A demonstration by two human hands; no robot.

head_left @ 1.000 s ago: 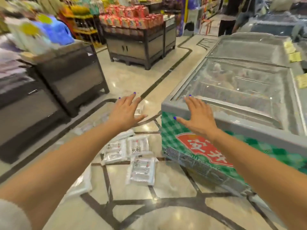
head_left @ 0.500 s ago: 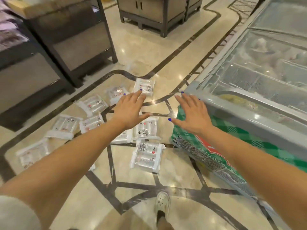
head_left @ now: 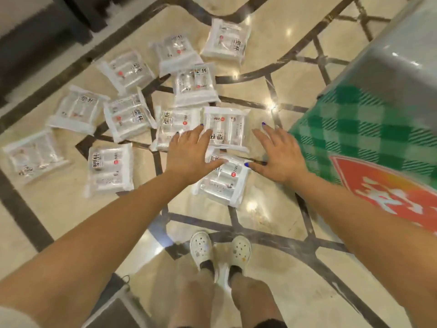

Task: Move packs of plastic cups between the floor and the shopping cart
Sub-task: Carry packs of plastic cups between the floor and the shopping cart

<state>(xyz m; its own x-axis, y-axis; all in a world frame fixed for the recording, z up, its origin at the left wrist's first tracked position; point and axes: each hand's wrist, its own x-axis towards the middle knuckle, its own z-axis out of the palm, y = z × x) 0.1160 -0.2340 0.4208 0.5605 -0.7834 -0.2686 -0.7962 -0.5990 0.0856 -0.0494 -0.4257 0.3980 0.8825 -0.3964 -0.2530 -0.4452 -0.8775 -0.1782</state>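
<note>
**Both hands spread above the scattered cup packs**

From my feed, the packs of plastic cups (head_left: 128, 116) lie flat across the polished floor (head_left: 267, 209), fanned from far left to centre. At the far left edge a dark display base (head_left: 35, 31) borders the floor, and the leftmost pack (head_left: 33, 155) sits near it with a strip of bare tile in front. Moving right, packs crowd together, some touching or overlapping at their edges.

My left hand (head_left: 191, 155) is empty, fingers spread, palm down, in front of the middle packs; I cannot tell whether it touches them. Between the hands lies one pack (head_left: 225, 129), and a nearer pack (head_left: 224, 183) sits just beneath both thumbs. My right hand (head_left: 281, 157) is equally splayed and holds nothing, over bare floor.

On the right, the green-checked freezer (head_left: 369, 129) closes off that side, its corner close beside the right hand. Near me, my white clogs (head_left: 201, 249) stand on open tile, with clear floor between them and the nearest pack.
</note>
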